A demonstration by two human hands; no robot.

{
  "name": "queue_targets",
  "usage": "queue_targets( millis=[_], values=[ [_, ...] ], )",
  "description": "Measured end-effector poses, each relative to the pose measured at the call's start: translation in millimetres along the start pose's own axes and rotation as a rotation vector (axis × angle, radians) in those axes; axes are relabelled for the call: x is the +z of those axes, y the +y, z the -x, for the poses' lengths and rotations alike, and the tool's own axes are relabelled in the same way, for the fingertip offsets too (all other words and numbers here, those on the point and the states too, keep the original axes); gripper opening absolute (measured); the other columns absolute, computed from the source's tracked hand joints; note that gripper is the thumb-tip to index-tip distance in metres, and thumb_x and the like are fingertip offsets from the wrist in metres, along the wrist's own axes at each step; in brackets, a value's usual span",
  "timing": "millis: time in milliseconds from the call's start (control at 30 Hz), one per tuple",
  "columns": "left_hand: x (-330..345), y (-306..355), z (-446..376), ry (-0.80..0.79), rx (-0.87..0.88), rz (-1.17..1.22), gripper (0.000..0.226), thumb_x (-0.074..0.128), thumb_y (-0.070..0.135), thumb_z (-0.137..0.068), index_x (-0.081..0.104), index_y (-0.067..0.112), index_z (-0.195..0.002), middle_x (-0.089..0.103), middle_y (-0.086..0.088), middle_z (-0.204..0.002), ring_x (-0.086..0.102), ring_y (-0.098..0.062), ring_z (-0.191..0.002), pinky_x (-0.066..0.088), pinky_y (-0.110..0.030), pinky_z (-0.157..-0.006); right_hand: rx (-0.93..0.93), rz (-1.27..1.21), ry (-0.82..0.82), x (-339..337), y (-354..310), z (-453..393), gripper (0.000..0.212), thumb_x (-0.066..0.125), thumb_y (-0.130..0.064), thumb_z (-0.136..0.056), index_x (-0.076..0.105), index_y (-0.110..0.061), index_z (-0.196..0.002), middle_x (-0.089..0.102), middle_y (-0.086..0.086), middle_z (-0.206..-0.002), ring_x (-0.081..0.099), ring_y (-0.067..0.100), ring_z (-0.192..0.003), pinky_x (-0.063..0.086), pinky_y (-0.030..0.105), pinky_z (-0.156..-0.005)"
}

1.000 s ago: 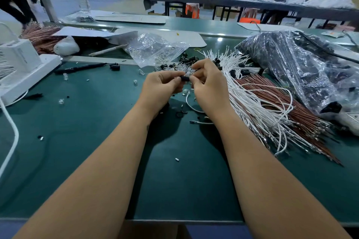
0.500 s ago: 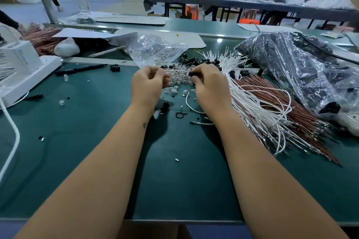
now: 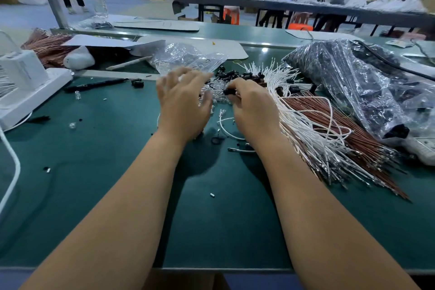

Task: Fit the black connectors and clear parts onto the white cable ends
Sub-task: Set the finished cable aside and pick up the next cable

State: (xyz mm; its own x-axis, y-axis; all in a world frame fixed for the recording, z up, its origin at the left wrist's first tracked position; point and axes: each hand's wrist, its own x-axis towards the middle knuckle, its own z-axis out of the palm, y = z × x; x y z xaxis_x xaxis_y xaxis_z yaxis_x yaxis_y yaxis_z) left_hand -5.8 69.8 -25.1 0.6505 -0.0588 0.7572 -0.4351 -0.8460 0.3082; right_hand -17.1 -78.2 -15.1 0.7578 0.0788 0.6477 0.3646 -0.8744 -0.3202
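My right hand point(image 3: 253, 110) pinches a small black plastic connector point(image 3: 229, 91) in its grip at the fingertips, while my left hand point(image 3: 184, 101), blurred, hangs with fingers spread and loose over the heap of small clear plastic parts point(image 3: 217, 93), holding nothing that I can see. A loose white cable point(image 3: 227, 130) curls on the dark green surface point(image 3: 106, 183) between my wrists. The fanned bundle of white cables point(image 3: 303, 120) lies at three o'clock of my right hand, the pile of black connectors point(image 3: 242, 76) at twelve o'clock, and a crinkled clear plastic bag point(image 3: 186, 56) beyond my left.
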Motion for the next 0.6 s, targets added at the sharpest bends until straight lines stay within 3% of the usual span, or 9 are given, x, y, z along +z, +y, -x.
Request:
queue_targets(
  millis=[100,200,333,467,533,600],
  values=[
    [2.5,4.3,1.7,0.014,0.102,0.003,0.021,0.055,0.024,-0.094,0.074,0.017,-0.100,0.073,-0.002,-0.092,0.058,-0.028,-0.098,0.020,-0.032,-0.080,-0.054,0.054,-0.012,1.0,-3.4,0.9,0.015,0.056,-0.013,-0.094,0.062,-0.012,-0.108,0.065,0.006,-0.096,0.054,0.021,-0.080,0.033,0.029,-0.066],
    [1.0,-4.0,-1.4,0.067,-0.017,-0.013,0.018,0.057,0.017,-0.094,0.075,0.012,-0.090,0.072,-0.006,-0.084,0.057,-0.028,-0.090,0.016,-0.026,-0.072,-0.038,0.151,0.011,-1.9,-0.3,-0.5,0.015,0.054,-0.012,-0.096,0.060,-0.013,-0.109,0.067,0.004,-0.093,0.053,0.019,-0.074,0.034,0.030,-0.069],
    [-2.6,-30.2,-5.8,0.046,-0.331,-0.106,0.027,0.046,0.016,-0.097,0.072,0.010,-0.101,0.070,-0.014,-0.095,0.048,-0.033,-0.102,0.028,-0.033,-0.079,0.047,0.263,0.055,-9.1,7.8,-3.6,0.017,0.053,-0.010,-0.096,0.059,-0.015,-0.111,0.069,0.001,-0.090,0.062,0.019,-0.076,0.044,0.034,-0.084],
    [-7.9,-42.4,-2.5,-0.042,-0.543,-0.187,0.031,0.045,0.013,-0.094,0.065,0.015,-0.117,0.064,-0.011,-0.117,0.041,-0.034,-0.118,0.030,-0.036,-0.093,0.100,0.237,0.070,-15.2,13.9,-4.7,0.012,0.054,-0.014,-0.097,0.060,-0.012,-0.108,0.069,0.005,-0.090,0.062,0.023,-0.079,0.048,0.036,-0.079],
    [-6.5,-33.2,-1.7,-0.034,-0.423,-0.196,0.041,0.047,0.009,-0.089,0.056,0.016,-0.128,0.058,-0.007,-0.129,0.037,-0.031,-0.125,0.025,-0.040,-0.102,0.085,0.177,0.025,-12.8,12.5,-4.3,0.015,0.053,-0.014,-0.097,0.061,-0.011,-0.110,0.068,0.006,-0.092,0.059,0.020,-0.077,0.047,0.030,-0.066],
    [-3.8,-18.3,-3.7,-0.041,-0.141,-0.101,0.048,0.049,0.004,-0.086,0.052,0.011,-0.133,0.056,-0.008,-0.131,0.039,-0.029,-0.127,0.025,-0.039,-0.107,0.063,0.113,-0.017,-7.4,6.7,-3.1,0.017,0.053,-0.011,-0.097,0.061,-0.012,-0.112,0.067,0.003,-0.093,0.053,0.016,-0.072,0.034,0.020,-0.053]
  ],
)
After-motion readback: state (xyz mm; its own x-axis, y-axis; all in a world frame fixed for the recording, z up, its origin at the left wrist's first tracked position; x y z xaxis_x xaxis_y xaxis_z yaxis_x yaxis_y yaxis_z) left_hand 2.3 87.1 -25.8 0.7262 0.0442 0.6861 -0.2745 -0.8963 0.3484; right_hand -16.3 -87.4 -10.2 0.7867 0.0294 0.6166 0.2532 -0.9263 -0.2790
